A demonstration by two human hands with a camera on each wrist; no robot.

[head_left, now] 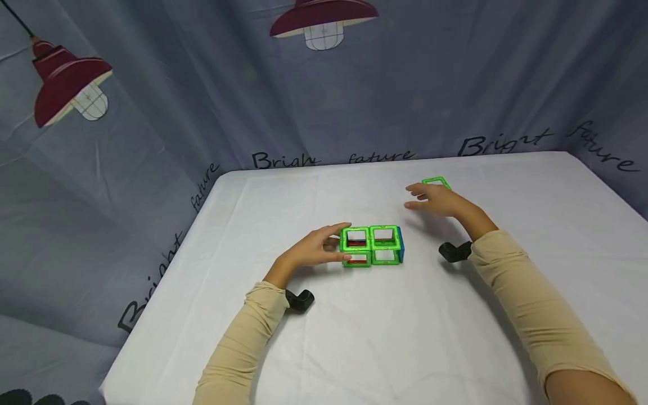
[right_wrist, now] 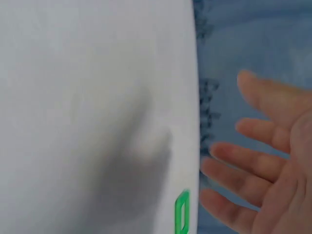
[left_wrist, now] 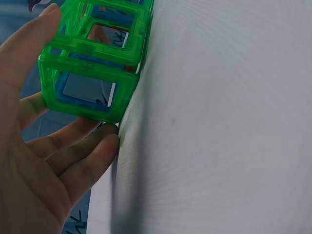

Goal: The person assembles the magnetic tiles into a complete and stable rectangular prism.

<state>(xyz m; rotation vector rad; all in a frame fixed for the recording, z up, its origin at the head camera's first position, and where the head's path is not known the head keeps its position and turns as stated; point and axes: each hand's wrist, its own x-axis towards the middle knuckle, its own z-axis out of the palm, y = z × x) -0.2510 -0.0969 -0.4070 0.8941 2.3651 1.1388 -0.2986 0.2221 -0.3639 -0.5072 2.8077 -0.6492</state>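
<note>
A small box built of magnetic tiles (head_left: 372,246), with green frames, a blue side and some red inside, sits on the white table. My left hand (head_left: 318,247) grips its left end. The thumb lies along the near face, and the index finger reaches behind; the other fingers curl beside the end in the left wrist view. My right hand (head_left: 430,200) is raised above the table with fingers spread and nothing in them. Just behind it lies a loose green magnetic tile (head_left: 437,180), partly hidden by the hand. The same green tile (right_wrist: 182,212) shows at the bottom of the right wrist view.
The white table (head_left: 405,326) carries the tile box near its middle and the loose tile toward the far edge. A grey-blue curtain (head_left: 430,84) with printed lamps and lettering hangs behind and to the left. Black wrist mounts (head_left: 454,251) sit below both hands.
</note>
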